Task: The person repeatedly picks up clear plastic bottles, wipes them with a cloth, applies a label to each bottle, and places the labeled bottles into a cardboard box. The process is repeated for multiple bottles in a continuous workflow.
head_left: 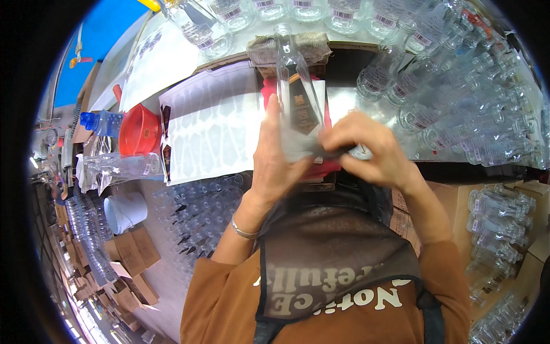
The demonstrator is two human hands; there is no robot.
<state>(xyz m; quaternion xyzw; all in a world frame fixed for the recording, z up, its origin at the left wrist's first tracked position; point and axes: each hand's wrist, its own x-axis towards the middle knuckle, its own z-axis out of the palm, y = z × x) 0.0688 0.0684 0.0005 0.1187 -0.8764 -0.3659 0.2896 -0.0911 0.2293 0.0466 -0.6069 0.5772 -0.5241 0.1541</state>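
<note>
Between white sheet (pixel 215 123) and crowded bottles (pixel 475 112), left hand (pixel 270 155) grips dark-labelled bottle (pixel 298 94), right hand (pixel 375 143) pinches something grey (pixel 303 146).

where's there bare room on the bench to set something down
Bare metal shows on the bench between the handled bottle and the standing bottles on the right, just beyond the right hand. Those bottles crowd the right side; a back row and, leftward, a sticker sheet and red container take up more.

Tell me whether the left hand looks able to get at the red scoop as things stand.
Probably yes: only the flat white sheet seems to lie between the left hand and the red scoop, though that hand would likely have to leave the glass bottle first.
</note>
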